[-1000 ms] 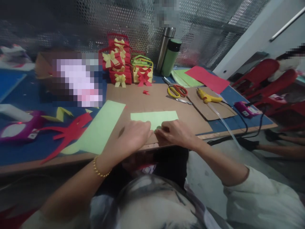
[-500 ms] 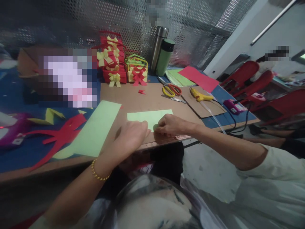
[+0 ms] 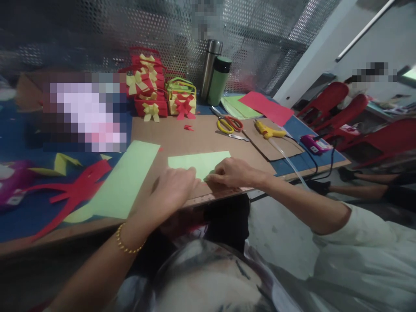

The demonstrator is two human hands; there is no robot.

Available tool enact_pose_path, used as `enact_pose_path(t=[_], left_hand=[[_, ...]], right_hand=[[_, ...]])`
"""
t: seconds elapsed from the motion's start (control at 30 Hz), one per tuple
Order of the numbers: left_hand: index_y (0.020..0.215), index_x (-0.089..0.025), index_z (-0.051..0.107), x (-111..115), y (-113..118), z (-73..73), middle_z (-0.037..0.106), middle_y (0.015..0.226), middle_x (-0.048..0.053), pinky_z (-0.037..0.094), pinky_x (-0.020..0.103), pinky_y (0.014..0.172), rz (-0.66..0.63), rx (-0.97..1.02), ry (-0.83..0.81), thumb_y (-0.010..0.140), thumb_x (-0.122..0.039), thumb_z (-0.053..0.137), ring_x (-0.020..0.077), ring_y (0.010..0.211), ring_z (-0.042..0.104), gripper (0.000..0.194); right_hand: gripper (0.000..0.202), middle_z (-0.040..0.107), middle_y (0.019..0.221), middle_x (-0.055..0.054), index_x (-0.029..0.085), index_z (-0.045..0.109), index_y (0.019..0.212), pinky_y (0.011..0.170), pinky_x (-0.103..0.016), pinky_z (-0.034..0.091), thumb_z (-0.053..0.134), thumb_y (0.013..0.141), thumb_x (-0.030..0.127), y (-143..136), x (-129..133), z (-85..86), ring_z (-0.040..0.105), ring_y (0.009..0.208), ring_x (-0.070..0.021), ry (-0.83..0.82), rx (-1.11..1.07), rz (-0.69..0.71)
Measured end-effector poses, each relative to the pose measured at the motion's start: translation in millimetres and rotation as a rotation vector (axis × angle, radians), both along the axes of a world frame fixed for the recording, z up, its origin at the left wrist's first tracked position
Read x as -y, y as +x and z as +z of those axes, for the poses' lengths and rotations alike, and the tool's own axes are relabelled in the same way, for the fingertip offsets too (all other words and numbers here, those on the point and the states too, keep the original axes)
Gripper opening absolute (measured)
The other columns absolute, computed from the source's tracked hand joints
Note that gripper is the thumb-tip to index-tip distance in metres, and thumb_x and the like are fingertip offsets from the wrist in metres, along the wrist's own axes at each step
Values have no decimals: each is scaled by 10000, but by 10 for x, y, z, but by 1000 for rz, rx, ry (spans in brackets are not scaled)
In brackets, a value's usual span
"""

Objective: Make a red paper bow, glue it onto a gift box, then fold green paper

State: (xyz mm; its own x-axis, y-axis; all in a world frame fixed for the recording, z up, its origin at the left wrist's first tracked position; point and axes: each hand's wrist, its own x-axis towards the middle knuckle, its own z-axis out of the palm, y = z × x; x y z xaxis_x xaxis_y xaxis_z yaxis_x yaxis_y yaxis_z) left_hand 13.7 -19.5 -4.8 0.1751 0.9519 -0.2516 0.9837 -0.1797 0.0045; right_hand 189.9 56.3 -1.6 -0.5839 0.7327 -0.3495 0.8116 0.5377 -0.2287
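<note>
A pale green paper strip point(image 3: 199, 161) lies on the brown cardboard point(image 3: 152, 132) near the table's front edge. My left hand point(image 3: 177, 184), with a gold bead bracelet at the wrist, is closed over the strip's near left part. On the near right part, my right hand point(image 3: 232, 173) is closed with thumb and fingers pinching the paper's near edge. The fingertips of both hands are close together, and the hands hide part of that edge. Left of my left hand lies a larger pale green sheet point(image 3: 130, 182).
Beyond the cardboard stand red gift boxes point(image 3: 151, 106), a yellow box point(image 3: 185, 106) and a green flask point(image 3: 220, 82). Scissors point(image 3: 229, 124) and a yellow glue gun point(image 3: 269, 130) lie at right. Red paper scraps point(image 3: 82, 186) are at left; red chairs point(image 3: 325, 102) stand beyond.
The whole view has shifted slightly, with the table things appearing a little further left and lower. Both hands stay at the paper strip's near edge, the fingertips slightly closer together.
</note>
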Motion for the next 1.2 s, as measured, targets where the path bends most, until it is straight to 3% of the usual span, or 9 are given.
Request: enact_pose_path(t=[0.07, 0.17, 0.53, 0.83, 1.2], left_hand=[[1102, -105, 672, 0, -2, -3, 772, 914, 197, 471, 389, 715, -6, -12, 3, 1053, -312, 390, 358, 931, 747, 354], [1110, -110, 660, -3, 0, -8, 775, 912, 191, 468, 388, 710, -8, -30, 0, 1056, -314, 379, 357, 928, 750, 351], [1111, -102, 664, 8, 0, 6, 771, 908, 201, 487, 394, 721, -4, -6, -5, 1044, -292, 391, 358, 911, 751, 340], [1104, -119, 661, -11, -1, 8, 773, 898, 185, 478, 380, 732, 12, -8, -27, 1032, -287, 391, 336, 908, 748, 326], [1123, -120, 668, -19, 21, 40, 783, 915, 175, 484, 389, 772, 22, -32, -41, 1034, -302, 394, 330, 919, 750, 341]], right_hand=[[492, 642, 633, -34, 179, 681, 631, 536, -280, 242, 580, 922, 563, -37, -8, -25, 439, 572, -115, 76, 51, 18], [453, 640, 640, -26, 177, 703, 658, 539, -280, 241, 594, 914, 534, -47, -42, -40, 413, 573, -109, 46, 56, 27], [262, 584, 492, 28, 179, 571, 576, 481, -215, 381, 582, 838, 183, 26, -95, 58, 551, 448, -101, -347, -114, -109], [292, 614, 487, 20, 186, 549, 519, 445, -206, 448, 592, 808, 185, 234, -120, -9, 588, 442, -111, -406, -230, -207], [284, 592, 458, 31, 185, 577, 517, 408, -203, 433, 592, 799, 217, 466, -217, -68, 563, 417, -107, -418, -271, -240]])
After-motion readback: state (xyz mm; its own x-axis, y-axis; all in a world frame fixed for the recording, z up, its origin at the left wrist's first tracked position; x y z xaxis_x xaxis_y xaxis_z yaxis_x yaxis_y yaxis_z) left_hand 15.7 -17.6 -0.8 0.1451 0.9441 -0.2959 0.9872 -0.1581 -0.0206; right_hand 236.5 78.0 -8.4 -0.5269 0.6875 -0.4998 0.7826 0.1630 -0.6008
